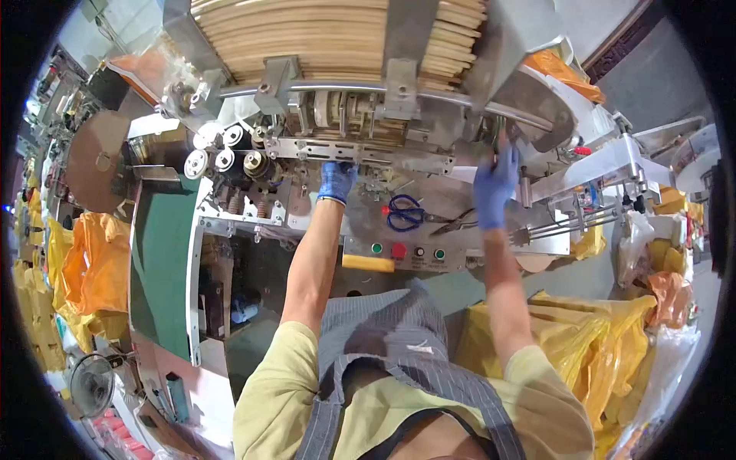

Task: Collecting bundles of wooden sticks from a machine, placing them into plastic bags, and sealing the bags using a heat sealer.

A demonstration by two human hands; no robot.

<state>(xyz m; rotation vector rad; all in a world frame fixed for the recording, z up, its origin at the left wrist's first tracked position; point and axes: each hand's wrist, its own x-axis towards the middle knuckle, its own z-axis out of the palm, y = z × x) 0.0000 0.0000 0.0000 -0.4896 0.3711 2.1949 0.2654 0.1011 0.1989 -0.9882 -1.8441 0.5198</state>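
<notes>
My left hand (337,181), in a blue glove, reaches to the slotted metal bar (360,152) across the front of a machine; its fingertips are hidden there. To the right, my right hand (497,186), gloved in blue too, is raised beside the machine's right end, its fingers smeared by motion. Above both hands, a metal hopper holds a thick stack of pale wooden sticks (299,38). Between the hands, blue-handled scissors (405,213) lie on the machine's bed, with dark pliers-like handles (452,222) close by.
A panel with green and red buttons (399,251) faces me, a yellow block (368,264) at its left. On the left are pulleys (225,159), a green conveyor belt (162,253) and a brown disc (100,161). Yellow plastic bags (567,330) lie right; metal rods (575,221) stick out there.
</notes>
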